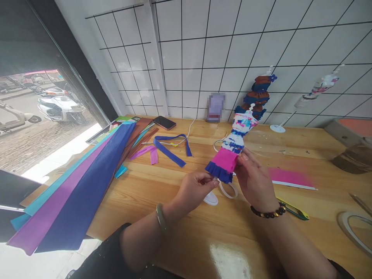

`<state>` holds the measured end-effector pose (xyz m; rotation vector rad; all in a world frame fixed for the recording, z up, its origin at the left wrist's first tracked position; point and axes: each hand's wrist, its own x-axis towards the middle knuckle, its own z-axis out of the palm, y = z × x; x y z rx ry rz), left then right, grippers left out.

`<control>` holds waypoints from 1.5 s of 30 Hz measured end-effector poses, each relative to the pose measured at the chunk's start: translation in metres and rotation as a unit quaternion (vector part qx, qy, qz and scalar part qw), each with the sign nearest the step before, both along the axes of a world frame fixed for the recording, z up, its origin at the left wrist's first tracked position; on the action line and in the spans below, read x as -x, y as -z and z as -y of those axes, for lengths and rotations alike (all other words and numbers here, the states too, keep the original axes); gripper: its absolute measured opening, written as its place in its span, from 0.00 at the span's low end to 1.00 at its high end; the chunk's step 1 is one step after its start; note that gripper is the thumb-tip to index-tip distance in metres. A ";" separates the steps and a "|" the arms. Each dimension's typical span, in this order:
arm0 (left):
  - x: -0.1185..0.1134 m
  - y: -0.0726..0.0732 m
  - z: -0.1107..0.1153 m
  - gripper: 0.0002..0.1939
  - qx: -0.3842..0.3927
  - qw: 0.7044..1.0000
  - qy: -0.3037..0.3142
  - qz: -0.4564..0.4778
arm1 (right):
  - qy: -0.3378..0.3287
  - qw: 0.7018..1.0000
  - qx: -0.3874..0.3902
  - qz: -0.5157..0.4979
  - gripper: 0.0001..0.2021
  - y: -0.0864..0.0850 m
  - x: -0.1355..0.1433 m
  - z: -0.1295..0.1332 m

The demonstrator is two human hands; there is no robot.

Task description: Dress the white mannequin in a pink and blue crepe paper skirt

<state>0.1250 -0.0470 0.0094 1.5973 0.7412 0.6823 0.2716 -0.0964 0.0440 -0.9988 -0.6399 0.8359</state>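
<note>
A small mannequin (235, 140) leans to the right above the wooden table (180, 248). Its top is white with pink and blue paint, and its skirt has a pink layer over a ruffled dark blue strip (218, 171). My left hand (195, 190), with a jade bangle at the wrist, pinches the lower edge of the blue strip. The fingers of my right hand (255, 176) hold the skirt's right side at the pink layer. Below the skirt show a white round base (211, 198) and a loop of white tape (229, 190).
Long crepe paper sheets (84, 182) lie at left. Blue strips (170, 151), a purple strip (143, 154) and a phone (164, 122) are behind. At right are pink paper (290, 177), a yellow-green cutter (295, 210), a tape roll (347, 228) and another mannequin (319, 87).
</note>
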 end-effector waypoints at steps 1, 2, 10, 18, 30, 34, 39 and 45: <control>0.000 0.000 0.000 0.13 -0.003 1.000 -0.002 -0.003 | 0.006 1.000 -0.002 0.004 0.14 0.001 0.000 0.000; 0.000 0.000 0.000 0.12 -0.006 1.000 -0.003 -0.006 | 0.013 1.000 -0.003 0.005 0.14 0.001 0.001 0.000; 0.000 -0.001 0.002 0.12 -0.008 1.000 0.003 -0.008 | 0.035 0.999 -0.004 0.012 0.16 0.006 0.000 -0.002; 0.001 -0.002 0.001 0.12 -0.013 1.000 0.020 -0.002 | 0.027 1.000 0.002 -0.010 0.15 0.007 -0.005 -0.002; 0.001 0.003 -0.001 0.13 0.002 1.000 0.019 0.007 | 0.011 1.000 0.010 0.017 0.13 0.007 -0.005 -0.002; 0.001 -0.002 0.001 0.11 -0.013 1.000 0.021 -0.002 | 0.058 0.998 0.024 0.009 0.20 0.009 -0.004 -0.004; 0.000 -0.003 0.002 0.11 0.004 1.000 0.025 -0.004 | 0.064 0.998 0.023 -0.014 0.22 0.008 -0.002 -0.004; 0.001 -0.002 -0.001 0.19 -0.032 0.999 -0.019 -0.037 | 0.111 0.993 0.041 -0.001 0.20 0.009 -0.003 -0.005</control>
